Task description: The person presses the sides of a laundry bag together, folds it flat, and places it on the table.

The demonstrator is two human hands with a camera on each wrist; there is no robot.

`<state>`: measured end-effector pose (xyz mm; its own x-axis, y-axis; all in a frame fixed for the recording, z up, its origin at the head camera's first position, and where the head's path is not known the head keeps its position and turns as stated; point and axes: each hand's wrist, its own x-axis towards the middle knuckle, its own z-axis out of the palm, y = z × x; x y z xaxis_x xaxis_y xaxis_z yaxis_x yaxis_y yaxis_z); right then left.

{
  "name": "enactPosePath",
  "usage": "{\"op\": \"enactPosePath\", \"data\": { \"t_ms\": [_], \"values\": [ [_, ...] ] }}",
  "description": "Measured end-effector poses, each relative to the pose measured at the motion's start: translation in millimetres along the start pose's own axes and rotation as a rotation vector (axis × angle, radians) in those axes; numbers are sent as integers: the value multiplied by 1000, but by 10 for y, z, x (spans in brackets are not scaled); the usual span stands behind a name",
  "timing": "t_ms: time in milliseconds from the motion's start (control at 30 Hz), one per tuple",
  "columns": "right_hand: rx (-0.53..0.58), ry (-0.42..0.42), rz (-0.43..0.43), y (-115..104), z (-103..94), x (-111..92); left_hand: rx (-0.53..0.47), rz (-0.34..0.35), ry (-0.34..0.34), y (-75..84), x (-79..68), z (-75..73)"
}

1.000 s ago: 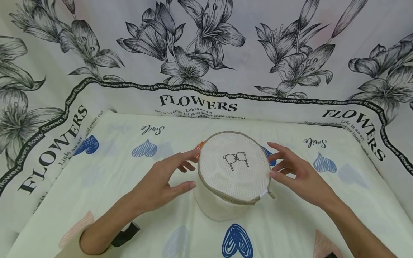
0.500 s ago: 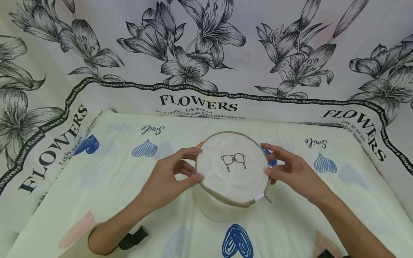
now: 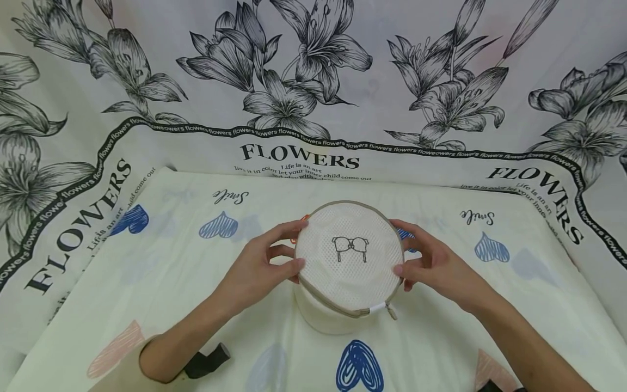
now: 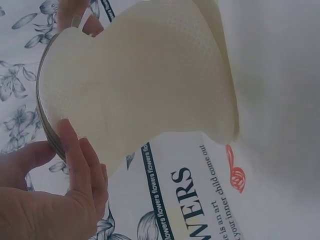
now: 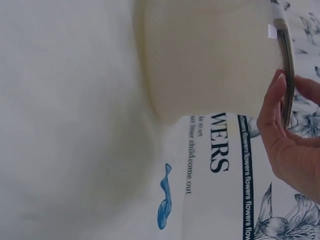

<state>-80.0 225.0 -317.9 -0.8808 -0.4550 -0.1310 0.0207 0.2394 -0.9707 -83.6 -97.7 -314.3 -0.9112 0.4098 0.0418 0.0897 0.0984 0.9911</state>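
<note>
A cream mesh laundry bag [image 3: 345,286], round like a drum, stands upright on the bedding with its zipped lid facing up. A bra-like line drawing [image 3: 350,247] marks the lid. My left hand [image 3: 266,267] pinches the lid's rim on the left, thumb on top and fingers against the side wall. On the opposite side my right hand [image 3: 433,267] grips the same taupe rim between thumb and fingers. The zip pull [image 3: 392,312] hangs at the front right of the rim. Both wrist views show the bag's soft side wall [image 4: 150,75], dented near the top in the left one.
Pale bedding [image 3: 161,288] printed with hearts and "Smile" lies under the bag. Behind and at both sides hangs a white curtain [image 3: 382,98] with black lilies and "FLOWERS" lettering. A dark strap piece [image 3: 208,362] sits by the left wrist.
Both hands have closed in on the bag's rim and taken hold of it. The lid has turned slightly clockwise, its zip pull shifting left along the front.
</note>
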Motion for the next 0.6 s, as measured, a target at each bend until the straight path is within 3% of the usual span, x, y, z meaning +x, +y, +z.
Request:
{"op": "enactPosePath", "data": {
  "t_ms": [333, 467, 600],
  "values": [
    [24, 6, 42, 46, 33, -1, 79, -108, 53, -59, 52, 27],
    [25, 11, 59, 65, 63, -1, 95, -109, 51, -99, 54, 27],
    [31, 5, 75, 75, 100, 14, 187, -65, 7, -106, 38, 39]
  ]
}}
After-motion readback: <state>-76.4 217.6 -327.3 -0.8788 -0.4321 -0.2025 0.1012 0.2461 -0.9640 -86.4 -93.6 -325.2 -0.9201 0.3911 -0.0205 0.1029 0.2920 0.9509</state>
